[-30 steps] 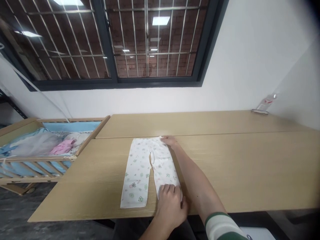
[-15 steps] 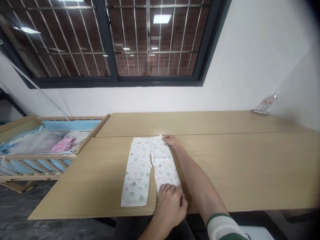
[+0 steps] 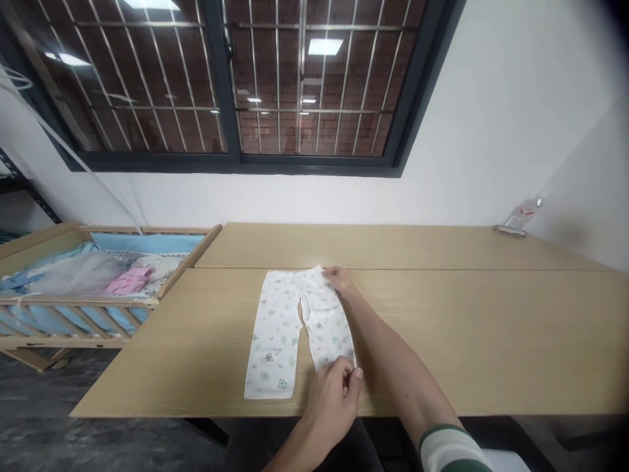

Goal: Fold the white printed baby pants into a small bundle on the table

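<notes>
A small pair of white baby pants (image 3: 275, 334), printed with little green and brown figures, lies flat on the wooden table with its waistband away from me. My left hand (image 3: 334, 396) is closed on the cuff of the right-hand leg, thumb against the fingers, and covers that leg's end. At the waistband's right corner, my right hand (image 3: 338, 280) pinches the cloth, its fingertips partly hidden. The right-hand leg bows slightly outward between my two hands. The left-hand leg lies straight and untouched.
The pale wooden table (image 3: 466, 328) spreads to both sides, with a seam along its back. A clear plastic bottle (image 3: 525, 213) leans in the far right corner. On the left stands a wooden crib (image 3: 189, 265) holding bedding and a pink cloth (image 3: 128, 280). A barred window is ahead.
My left hand has drawn the leg's cuff slightly up, and its fingers have moved into a pinch. My right hand stays at the waistband corner. The view has shifted slightly.
</notes>
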Motion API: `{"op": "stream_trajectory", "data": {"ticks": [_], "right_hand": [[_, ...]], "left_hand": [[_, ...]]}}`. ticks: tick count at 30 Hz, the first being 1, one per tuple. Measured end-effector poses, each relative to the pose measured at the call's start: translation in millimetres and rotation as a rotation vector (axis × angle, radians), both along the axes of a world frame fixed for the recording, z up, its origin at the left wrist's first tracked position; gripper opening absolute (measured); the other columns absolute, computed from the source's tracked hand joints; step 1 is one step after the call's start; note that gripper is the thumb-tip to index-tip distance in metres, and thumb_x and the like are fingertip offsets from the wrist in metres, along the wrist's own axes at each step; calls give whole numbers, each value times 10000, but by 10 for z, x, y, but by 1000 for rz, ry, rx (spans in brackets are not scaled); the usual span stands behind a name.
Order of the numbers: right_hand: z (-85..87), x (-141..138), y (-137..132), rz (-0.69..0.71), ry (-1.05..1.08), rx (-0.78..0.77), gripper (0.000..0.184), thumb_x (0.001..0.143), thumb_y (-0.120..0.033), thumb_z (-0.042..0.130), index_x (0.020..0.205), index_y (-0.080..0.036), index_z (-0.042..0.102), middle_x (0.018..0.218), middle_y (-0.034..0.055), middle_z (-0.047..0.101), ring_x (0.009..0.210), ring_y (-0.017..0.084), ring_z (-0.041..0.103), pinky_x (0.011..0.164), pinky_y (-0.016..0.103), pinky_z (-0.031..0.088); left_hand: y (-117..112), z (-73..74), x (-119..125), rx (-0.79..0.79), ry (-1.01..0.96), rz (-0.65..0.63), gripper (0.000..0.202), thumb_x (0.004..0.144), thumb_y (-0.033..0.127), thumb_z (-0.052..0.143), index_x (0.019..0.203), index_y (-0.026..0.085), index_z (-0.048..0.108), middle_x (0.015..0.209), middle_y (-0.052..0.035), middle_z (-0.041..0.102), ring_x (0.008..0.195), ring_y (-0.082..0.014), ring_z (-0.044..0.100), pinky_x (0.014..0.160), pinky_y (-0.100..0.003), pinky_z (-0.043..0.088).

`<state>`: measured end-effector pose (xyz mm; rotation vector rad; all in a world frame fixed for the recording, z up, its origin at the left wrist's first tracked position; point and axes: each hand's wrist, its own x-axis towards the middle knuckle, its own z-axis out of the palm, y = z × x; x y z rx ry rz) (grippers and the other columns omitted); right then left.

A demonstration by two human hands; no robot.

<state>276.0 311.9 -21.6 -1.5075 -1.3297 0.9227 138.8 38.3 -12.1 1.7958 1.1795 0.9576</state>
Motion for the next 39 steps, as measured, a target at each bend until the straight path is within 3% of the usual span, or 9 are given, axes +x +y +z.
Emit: {"op": "stream_trajectory", "data": {"ticks": [3,7,11,16,22,32,39], "right_hand": [[86,-132,41,-22,36,3,220,750,-309,785,750,-182,606,721,31,670,661,158,608,602,266,516],[224,-413,103,-39,79,26,229,719,-267,799,764,-192,587,716,2,659,657,134,600,601,225,483],[317,-700,114,-31,136,-4,222,705,-227,795,761,-193,582,662,-6,638,621,130,589,555,215,461],[315,-969,105,-28,227,-70,242,723,-207,784,742,-204,542,591,-24,589,561,125,588,532,220,491],[235,-1315,78,-20,264,-97,276,733,-170,774,788,-216,507,560,-55,573,483,105,555,478,205,484],[17,-1793,188,-12,161,-54,239,749,-192,720,835,-229,500,598,-80,573,493,104,579,483,192,452],[-79,-1924,239,-18,-52,-8,242,672,-173,726,789,-228,522,690,-49,601,625,125,591,559,209,439]], "left_hand": [[-36,43,-74,-117,-210,0,329,1011,440,420,752,240,450,623,45,481,580,-133,464,568,-273,308],[-80,86,-241,-196,-400,27,386,1000,536,442,783,222,502,743,-3,592,651,-133,517,631,-262,399],[-138,146,-484,-238,-451,68,419,981,592,470,799,217,512,794,-22,629,682,-137,541,680,-270,441],[-240,161,-812,-251,-438,125,438,970,614,483,785,218,513,776,-12,627,684,-140,552,697,-268,450],[-296,126,-1219,-237,-300,177,456,971,611,473,793,204,577,785,-12,638,690,-147,562,699,-265,438],[-305,-112,-1636,-180,-91,390,514,941,638,454,655,213,490,586,50,423,580,-129,440,572,-251,310],[-314,-244,-1789,-113,205,443,432,967,531,422,667,226,480,590,33,525,579,-150,529,596,-267,324]]}}
